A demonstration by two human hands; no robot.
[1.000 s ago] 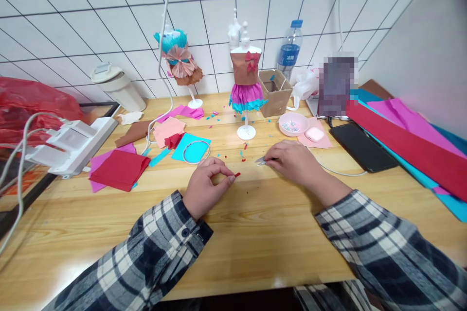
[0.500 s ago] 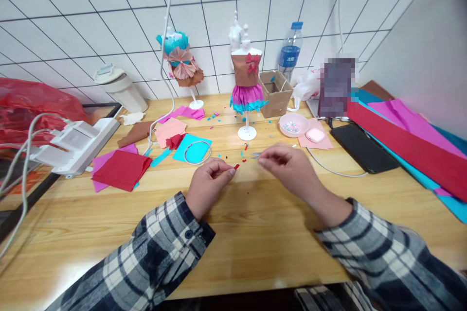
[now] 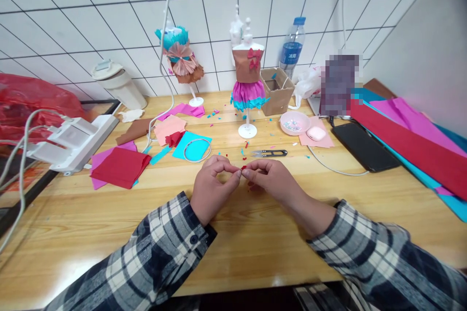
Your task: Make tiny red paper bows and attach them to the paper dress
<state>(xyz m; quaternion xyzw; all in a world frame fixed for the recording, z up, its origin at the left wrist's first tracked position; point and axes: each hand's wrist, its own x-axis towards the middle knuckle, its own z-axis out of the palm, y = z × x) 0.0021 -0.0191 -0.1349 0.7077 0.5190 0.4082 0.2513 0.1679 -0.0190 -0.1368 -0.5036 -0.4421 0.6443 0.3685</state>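
A tiny piece of red paper (image 3: pixel 243 167) is pinched between the fingertips of my left hand (image 3: pixel 217 182) and my right hand (image 3: pixel 277 180), which meet over the table. Both hands are closed, and most of the piece is hidden by the fingers. Just beyond my right hand lie black-handled thread snips (image 3: pixel 270 153), with several red and blue paper scraps near their blades. Behind stands a small dress form (image 3: pixel 248 65) with a brown top, two red bows and a pink skirt edged in blue. Left of my left hand, a silver ring (image 3: pixel 185 151) rests on a blue paper square (image 3: pixel 178 145).
Red paper squares (image 3: pixel 120 169) and a power strip (image 3: pixel 83 143) lie left. A second dressed form (image 3: pixel 182 58), a cardboard box (image 3: pixel 279 99) and a water bottle (image 3: pixel 292 48) stand behind. At right are a pink bead dish (image 3: pixel 295 131), a black phone (image 3: pixel 365 146) and long paper strips (image 3: pixel 408 143).
My right hand has let go of the thread snips, which now lie on the table. It has moved left and toward me to pinch the red paper piece together with my left hand.
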